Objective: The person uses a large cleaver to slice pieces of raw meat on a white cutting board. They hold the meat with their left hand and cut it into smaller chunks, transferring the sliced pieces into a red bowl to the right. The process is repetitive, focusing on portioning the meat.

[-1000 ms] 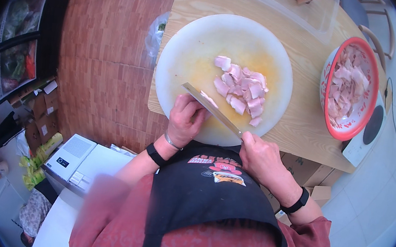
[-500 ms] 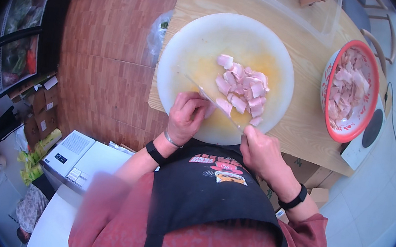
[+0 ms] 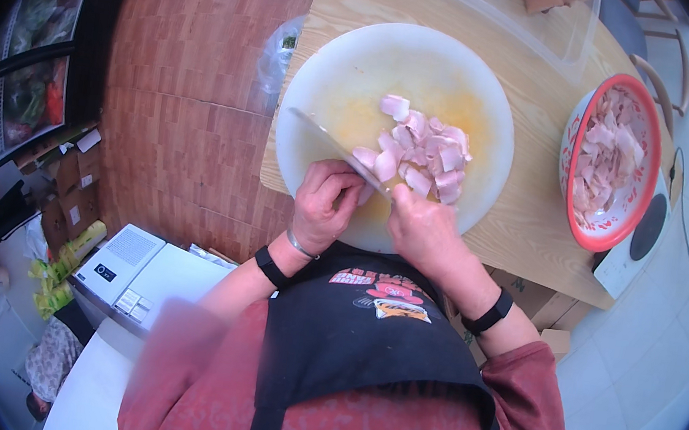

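My right hand [image 3: 421, 226] is closed round the handle of a knife [image 3: 324, 134], whose blade slants up and to the left over the board. Beside the blade, my left hand [image 3: 327, 200] has its fingers curled onto a piece of pale pink raw meat [image 3: 363, 190], mostly hidden under the fingertips. Cut chunks of meat [image 3: 433, 149] lie in a loose pile right of the blade. All of this rests on a round white cutting board [image 3: 336, 61] with yellowish stains.
A red-rimmed bowl [image 3: 654, 165] of raw meat stands at the right, by a white appliance with a dark disc [image 3: 647, 228]. At the far edge of the wooden table [image 3: 522, 227] is a clear plastic tray [image 3: 580, 51]. A white machine [image 3: 130, 267] stands at lower left.
My right hand and the knife have moved left, toward my left hand. Another slice now lies apart just right of the blade. My left hand has stayed nearly in place.
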The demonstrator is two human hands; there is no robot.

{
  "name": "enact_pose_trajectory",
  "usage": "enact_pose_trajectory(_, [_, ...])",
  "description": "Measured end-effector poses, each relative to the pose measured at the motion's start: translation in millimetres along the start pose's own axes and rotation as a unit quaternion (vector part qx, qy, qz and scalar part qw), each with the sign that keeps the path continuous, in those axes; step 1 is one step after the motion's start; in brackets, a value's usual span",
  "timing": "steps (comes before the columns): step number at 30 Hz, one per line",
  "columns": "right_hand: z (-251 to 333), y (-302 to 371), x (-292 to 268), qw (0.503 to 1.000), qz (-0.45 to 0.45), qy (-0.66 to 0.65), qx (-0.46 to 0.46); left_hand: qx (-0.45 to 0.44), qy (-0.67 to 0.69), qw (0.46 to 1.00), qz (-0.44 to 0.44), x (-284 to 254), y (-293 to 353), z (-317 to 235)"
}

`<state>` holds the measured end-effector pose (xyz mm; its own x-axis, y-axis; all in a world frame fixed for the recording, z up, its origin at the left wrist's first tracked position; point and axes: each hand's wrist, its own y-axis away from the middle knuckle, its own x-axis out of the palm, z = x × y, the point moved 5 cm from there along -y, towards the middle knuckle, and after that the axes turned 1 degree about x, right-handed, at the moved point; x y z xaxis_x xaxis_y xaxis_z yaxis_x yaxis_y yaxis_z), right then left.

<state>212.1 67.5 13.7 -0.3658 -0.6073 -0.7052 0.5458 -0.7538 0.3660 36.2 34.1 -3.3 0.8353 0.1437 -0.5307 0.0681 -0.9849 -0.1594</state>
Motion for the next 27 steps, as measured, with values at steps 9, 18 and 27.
enact_pose_trajectory(9, [-3.4, 46.6, -23.5, 1.000, 0.019, -0.017, 0.016, 0.020, 0.003, 1.000, 0.013, 1.4, 0.6, -9.5])
enact_pose_trajectory(18, [-1.1, 4.2, 1.8, 0.999, -0.025, -0.027, -0.024, -0.006, 0.016, 1.000, 0.016, 5.5, 3.0, -9.0])
enact_pose_trajectory(27, [-1.3, 54.9, -37.9, 1.000, -0.006, 0.004, -0.029, 0.004, 0.017, 1.000, 0.015, 2.4, 1.8, -5.0])
